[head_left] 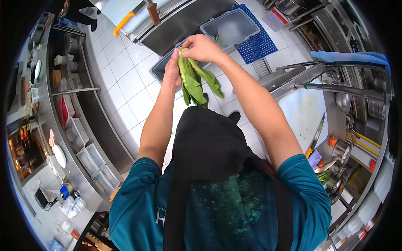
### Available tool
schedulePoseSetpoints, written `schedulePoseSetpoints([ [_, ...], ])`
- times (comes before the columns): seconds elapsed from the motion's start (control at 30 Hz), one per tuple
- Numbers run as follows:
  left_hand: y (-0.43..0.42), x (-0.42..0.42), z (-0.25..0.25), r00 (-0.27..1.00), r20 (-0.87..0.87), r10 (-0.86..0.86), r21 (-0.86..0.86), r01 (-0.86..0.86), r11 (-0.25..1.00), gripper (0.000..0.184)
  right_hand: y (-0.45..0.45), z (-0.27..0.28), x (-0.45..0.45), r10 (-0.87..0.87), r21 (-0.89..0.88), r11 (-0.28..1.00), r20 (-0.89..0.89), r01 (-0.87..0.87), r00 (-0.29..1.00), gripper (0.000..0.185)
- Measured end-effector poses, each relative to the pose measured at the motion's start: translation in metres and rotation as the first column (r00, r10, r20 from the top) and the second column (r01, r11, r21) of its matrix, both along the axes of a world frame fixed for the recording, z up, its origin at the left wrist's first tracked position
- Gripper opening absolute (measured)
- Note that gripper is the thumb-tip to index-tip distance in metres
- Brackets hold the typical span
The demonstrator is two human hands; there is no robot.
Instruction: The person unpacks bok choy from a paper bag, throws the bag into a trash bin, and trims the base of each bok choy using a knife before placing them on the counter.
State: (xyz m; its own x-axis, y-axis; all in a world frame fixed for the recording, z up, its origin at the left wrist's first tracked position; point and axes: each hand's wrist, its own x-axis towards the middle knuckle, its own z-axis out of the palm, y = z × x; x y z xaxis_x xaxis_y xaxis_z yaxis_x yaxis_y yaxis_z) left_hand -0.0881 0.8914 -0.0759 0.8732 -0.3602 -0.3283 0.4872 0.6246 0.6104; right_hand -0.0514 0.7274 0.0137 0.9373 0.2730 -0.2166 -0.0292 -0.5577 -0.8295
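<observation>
A bunch of leafy greens hangs with its pale stem end up and its green leaves down, in front of my body. My left hand is wrapped round its left side near the top. At the stem end, the fingers of my right hand pinch the stalks. One stalk angles away to the right from the others. Behind and below the greens is a grey plastic bin, partly hidden by my hands.
A second grey bin sits by a blue mat. At the right, a white cutting board bears a knife. Another knife with a yellow handle lies at the top. A person's legs show at upper left.
</observation>
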Motion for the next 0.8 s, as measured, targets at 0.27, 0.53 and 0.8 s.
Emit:
schedulePoseSetpoints([
  [0.27,0.004,-0.001,0.010,0.999,0.048,0.022,0.014,-0.023,1.000,0.050,-0.003,-0.004,0.000,0.007,0.093,0.996,-0.029,-0.004,1.000,0.050],
  [0.53,0.001,0.002,0.014,0.997,0.068,0.024,0.023,-0.025,0.999,0.047,-0.005,-0.014,0.004,-0.005,0.165,0.986,-0.038,0.011,0.999,0.051],
  [0.8,0.006,0.004,-0.001,0.957,0.274,-0.094,0.118,0.063,0.991,0.052,-0.014,-0.013,-0.005,0.022,0.319,0.948,-0.080,0.004,0.997,0.035],
])
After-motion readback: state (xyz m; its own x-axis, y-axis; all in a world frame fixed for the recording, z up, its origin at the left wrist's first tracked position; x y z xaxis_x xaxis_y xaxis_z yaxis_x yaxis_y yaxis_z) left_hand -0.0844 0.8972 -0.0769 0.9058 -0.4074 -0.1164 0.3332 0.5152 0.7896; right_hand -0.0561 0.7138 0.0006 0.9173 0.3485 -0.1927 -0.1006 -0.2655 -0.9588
